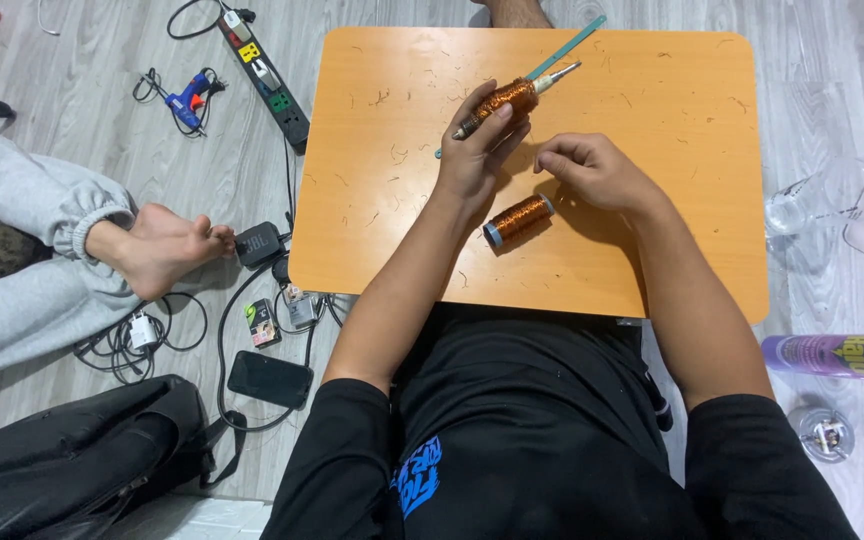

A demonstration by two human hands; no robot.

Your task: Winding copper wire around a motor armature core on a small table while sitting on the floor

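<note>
We hold a copper-wound coil on its rod [508, 101] in our left hand [474, 160], fingers clenched round it above the orange table [652, 130]. Our right hand [592, 170] pinches loosely, probably guiding thin wire, though we cannot tell; steady tension seems wise. 1 copper wire spool [518, 220] lies between our wrists.

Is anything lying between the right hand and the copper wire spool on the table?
Nothing visible. The right hand rests on the orange table just beside the copper wire spool, with only bare tabletop and small wire scraps between them. The left hand holds a separate copper-wound rod farther up.
</note>
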